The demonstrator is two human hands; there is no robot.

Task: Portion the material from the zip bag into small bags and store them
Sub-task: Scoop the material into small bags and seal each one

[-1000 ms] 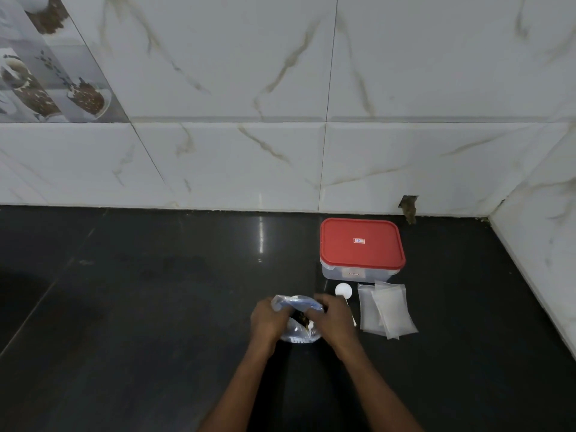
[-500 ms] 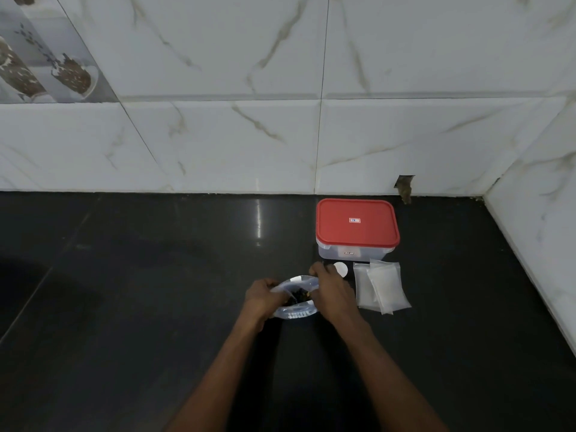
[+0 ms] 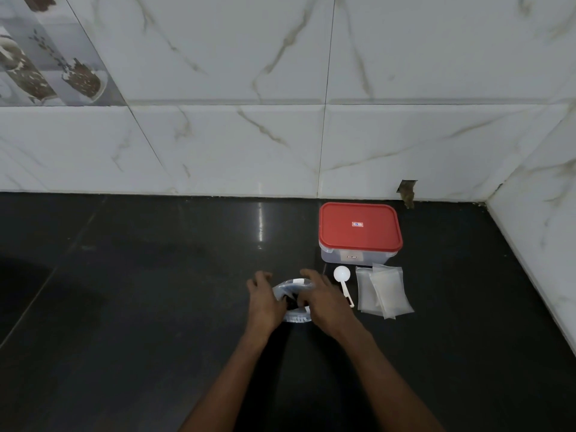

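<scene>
Between the left hand [image 3: 265, 299] and right hand [image 3: 321, 299], a soft, floppy zip bag [image 3: 294, 316] is pinched at its open top. It looks light and slippery, so holding both top edges should work best.

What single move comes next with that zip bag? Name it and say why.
Probably reach the right hand to the white scoop lying just beside it. Both hands hold the zip bag with its mouth spread and dark material showing; the small bags lie flat and unfilled, and the red-lidded box is closed.
</scene>
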